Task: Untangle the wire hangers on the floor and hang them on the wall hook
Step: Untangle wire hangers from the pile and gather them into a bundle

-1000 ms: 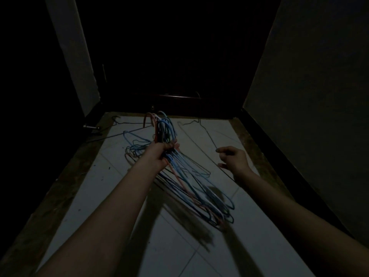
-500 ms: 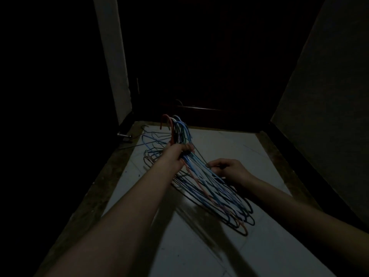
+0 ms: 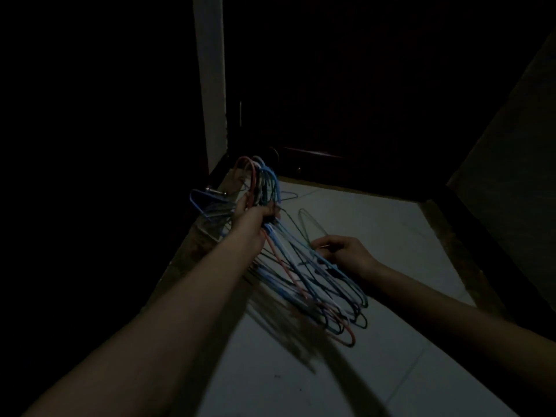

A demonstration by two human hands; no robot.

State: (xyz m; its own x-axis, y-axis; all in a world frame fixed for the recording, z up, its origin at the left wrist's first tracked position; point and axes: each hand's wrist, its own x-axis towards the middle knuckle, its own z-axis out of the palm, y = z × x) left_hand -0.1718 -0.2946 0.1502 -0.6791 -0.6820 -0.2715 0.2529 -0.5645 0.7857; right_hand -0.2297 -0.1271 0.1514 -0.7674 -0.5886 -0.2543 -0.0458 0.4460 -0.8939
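Overhead, the left hand [image 3: 255,215] clasps the wire hangers [image 3: 304,275] at their necks; the right hand [image 3: 346,254] pinches one wire above open tiled floor [image 3: 376,371].

Two bare forearms reach into the dim head view from the bottom edge, one from the lower left, one from the lower right. Neither carries a sleeve: both are uncovered from the frame edge to the wrist. No watch, band or bracelet shows at either wrist, and no ring can be made out on the fingers, though the light is too low to be sure of small details. The left hand [image 3: 255,216] is bare, with no glove; the right hand [image 3: 346,254] is likewise bare and ungloved. The nails are too dark and blurred to describe. Nothing else of the person's body or clothing shows
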